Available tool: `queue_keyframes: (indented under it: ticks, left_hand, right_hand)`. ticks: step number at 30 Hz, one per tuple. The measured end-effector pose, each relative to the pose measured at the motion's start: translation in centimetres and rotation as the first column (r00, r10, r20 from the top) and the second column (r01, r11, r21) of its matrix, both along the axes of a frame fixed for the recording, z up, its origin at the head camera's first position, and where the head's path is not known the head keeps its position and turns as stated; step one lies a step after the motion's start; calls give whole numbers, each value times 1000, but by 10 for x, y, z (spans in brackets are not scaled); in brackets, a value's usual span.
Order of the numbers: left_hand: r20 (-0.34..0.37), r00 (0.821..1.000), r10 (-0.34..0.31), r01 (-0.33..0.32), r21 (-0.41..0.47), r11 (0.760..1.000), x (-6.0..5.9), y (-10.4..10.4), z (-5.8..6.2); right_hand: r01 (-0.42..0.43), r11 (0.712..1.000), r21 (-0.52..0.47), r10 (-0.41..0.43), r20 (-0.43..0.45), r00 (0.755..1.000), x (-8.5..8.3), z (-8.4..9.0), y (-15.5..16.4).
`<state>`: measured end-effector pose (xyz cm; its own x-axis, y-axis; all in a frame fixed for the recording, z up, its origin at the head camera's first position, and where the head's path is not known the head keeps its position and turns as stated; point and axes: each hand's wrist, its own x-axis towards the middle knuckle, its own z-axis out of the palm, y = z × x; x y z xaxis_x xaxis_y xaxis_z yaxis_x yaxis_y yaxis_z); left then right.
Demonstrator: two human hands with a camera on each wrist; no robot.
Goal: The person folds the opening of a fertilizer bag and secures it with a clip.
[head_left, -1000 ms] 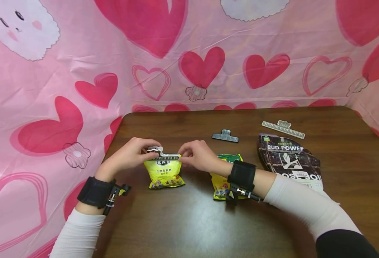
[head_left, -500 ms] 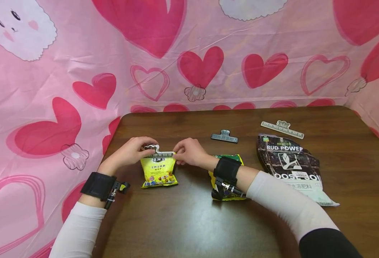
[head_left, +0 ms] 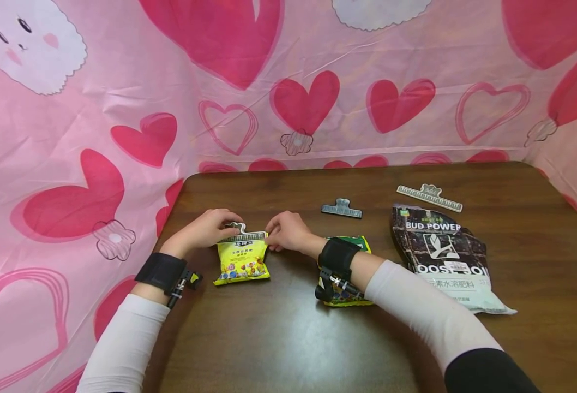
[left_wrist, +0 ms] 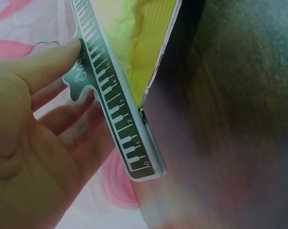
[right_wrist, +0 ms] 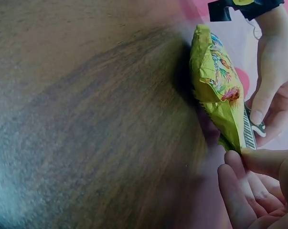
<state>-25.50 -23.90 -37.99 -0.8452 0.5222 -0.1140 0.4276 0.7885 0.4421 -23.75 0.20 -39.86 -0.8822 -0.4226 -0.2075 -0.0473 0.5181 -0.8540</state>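
A yellow fertilizer bag (head_left: 242, 263) is held at the table's left, a piano-key-patterned bag clip (head_left: 251, 236) lying across its top edge. My left hand (head_left: 204, 230) pinches the clip's handle between thumb and fingers; the left wrist view shows the clip's end (left_wrist: 139, 164) reaching past the bag's corner. With thumb and forefinger, my right hand (head_left: 289, 232) pinches the bag's top right corner at the clip's other end, as the right wrist view shows. How far the bag's edge sits inside the clip is hidden.
A second yellow and green bag (head_left: 362, 243) lies partly beneath my right wrist. Farther right is a dark BUD POWER bag (head_left: 445, 256). Behind them lie a small dark clip (head_left: 342, 208) and a long pale clip (head_left: 430, 196). Pink heart-printed cloth (head_left: 239, 49) hangs behind the table (head_left: 278, 338).
Both hands have kept hold while the clip and yellow bag shifted slightly left. The bag's front now tips back more. My right forearm has swung left, uncovering more of the BUD POWER bag.
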Motion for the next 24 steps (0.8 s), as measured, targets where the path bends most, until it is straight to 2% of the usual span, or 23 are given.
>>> queue_keyframes:
  ticks: [5, 12, 24]
  left_hand:
    - [0, 1000, -5, 5, -51, 999, -4, 4, -2]
    - [9, 1000, 3, -3, -75, 997, -3, 7, -2]
    - [-23, 1000, -9, 7, -86, 996, -5, 9, -9]
  right_hand:
    - [-18, 1000, 20, 19, -11, 1000, -1, -3, 2]
    - [-24, 999, 46, 26, -33, 999, -1, -7, 2]
    - [-74, 991, 111, 82, -70, 994, -1, -8, 4]
